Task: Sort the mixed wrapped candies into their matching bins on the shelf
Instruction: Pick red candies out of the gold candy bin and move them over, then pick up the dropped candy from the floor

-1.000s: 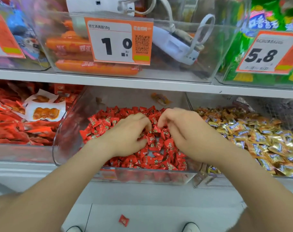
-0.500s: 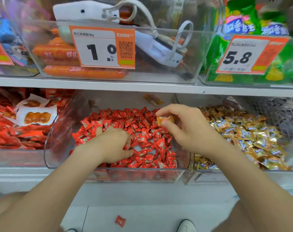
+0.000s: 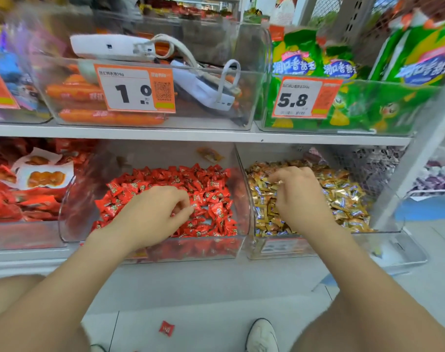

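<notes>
A clear bin [image 3: 66,224] on the lower shelf holds several red wrapped candies [image 3: 203,184]. My left hand [image 3: 153,212] rests in this pile with its fingers curled among the wrappers; I cannot see whether it holds one. To the right, a second clear bin [image 3: 391,224] is full of gold wrapped candies [image 3: 348,196]. My right hand [image 3: 300,199] is down on that gold pile, fingers curled, its fingertips pinching a gold candy [image 3: 277,182] at the bin's left side. One brownish packet [image 3: 210,154] lies alone at the back of the red bin.
A red candy [image 3: 166,328] lies on the floor by my white shoe [image 3: 262,334]. The upper shelf carries a bin with sausages and a white device [image 3: 203,82], and green bags [image 3: 368,102]. Red snack packs [image 3: 18,196] fill the lower left bin.
My right hand lifted a gold candy out of the red bin and carried it right into the gold bin. My left hand stayed in the red candies. The camera view shifted right.
</notes>
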`<action>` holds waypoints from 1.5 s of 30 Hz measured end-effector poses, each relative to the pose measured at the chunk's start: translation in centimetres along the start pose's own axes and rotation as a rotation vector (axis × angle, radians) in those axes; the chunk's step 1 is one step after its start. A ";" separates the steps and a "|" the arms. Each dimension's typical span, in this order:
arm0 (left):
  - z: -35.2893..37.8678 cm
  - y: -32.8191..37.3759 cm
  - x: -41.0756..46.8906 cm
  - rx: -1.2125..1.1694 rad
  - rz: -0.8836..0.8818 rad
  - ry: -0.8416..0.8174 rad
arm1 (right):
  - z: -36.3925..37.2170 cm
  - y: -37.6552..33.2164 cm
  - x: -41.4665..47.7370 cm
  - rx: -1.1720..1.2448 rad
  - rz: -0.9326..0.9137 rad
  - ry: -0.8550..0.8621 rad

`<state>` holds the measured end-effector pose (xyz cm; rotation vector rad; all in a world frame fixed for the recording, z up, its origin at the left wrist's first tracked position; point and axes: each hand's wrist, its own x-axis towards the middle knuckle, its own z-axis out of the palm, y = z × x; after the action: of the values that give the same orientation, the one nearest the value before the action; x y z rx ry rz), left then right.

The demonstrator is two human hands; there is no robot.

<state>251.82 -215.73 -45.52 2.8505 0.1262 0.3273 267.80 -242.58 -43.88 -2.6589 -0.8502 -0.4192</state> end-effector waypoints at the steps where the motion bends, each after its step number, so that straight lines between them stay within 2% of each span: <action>1: -0.5 -0.3 -0.4 0.003 -0.009 0.001 | -0.2 -1.1 -0.5 0.065 -0.053 0.049; 3: -1.7 -0.9 -1.6 -0.008 -0.026 -0.042 | -0.8 -4.0 -1.6 0.259 -0.232 0.047; 5: -3.2 -1.8 -3.1 -0.049 -0.101 -0.183 | -0.7 -6.7 -2.9 0.363 -0.445 -0.156; 7: -4.5 -3.2 -5.0 -0.099 -0.195 -0.351 | 0.4 -8.5 -3.4 0.231 -0.574 -0.397; 10: -5.4 -5.2 -7.3 -0.029 -0.211 -0.467 | 1.9 -9.7 -2.9 0.083 -0.609 -0.499; 13: -5.9 -6.7 -7.8 0.009 -0.179 -0.349 | 1.6 -10.1 -2.1 0.060 -0.552 -0.421; 17: -7.2 -7.5 -7.2 -0.127 -0.142 0.002 | 0.9 -9.8 -0.5 0.182 -0.429 -0.144; 19: -7.1 -7.5 -6.6 -0.147 -0.125 0.083 | 1.0 -10.1 0.1 0.217 -0.388 -0.077; 21: -6.5 -7.5 -6.1 -0.088 -0.124 0.063 | 1.5 -10.5 0.3 0.225 -0.393 -0.081; 26: -5.3 -8.4 -5.9 0.114 -0.248 -0.125 | 3.2 -10.8 -0.1 0.099 -0.399 -0.200; 32: -3.6 -6.3 -6.8 0.283 -0.255 -0.219 | 4.9 -10.8 -1.2 -0.068 -0.459 -0.340; 35: -3.8 -4.9 -7.6 0.222 -0.110 -0.037 | 4.1 -11.5 -1.5 -0.044 -0.503 -0.218; 37: -3.8 -3.3 -8.4 0.142 0.048 0.111 | 3.2 -12.7 -2.7 0.066 -0.576 -0.106; 38: -3.3 -2.2 -8.9 0.102 0.083 0.124 | 3.0 -13.5 -3.7 0.144 -0.619 -0.094; 39: -2.3 -1.5 -9.5 0.082 0.082 0.078 | 3.1 -14.4 -5.1 0.210 -0.648 -0.146; 41: 1.1 -1.6 -10.9 0.117 -0.010 -0.178 | 4.7 -15.7 -7.9 0.228 -0.641 -0.379; 43: 5.5 -3.5 -12.1 0.184 -0.173 -0.487 | 8.1 -16.1 -9.9 0.049 -0.606 -0.709; 45: 9.8 -5.7 -13.4 0.100 -0.329 -0.663 | 12.6 -15.5 -10.9 -0.104 -0.568 -0.930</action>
<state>240.74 -214.27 -59.09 2.7982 0.4724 -0.6968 252.31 -231.31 -56.07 -2.6081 -1.8833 0.7581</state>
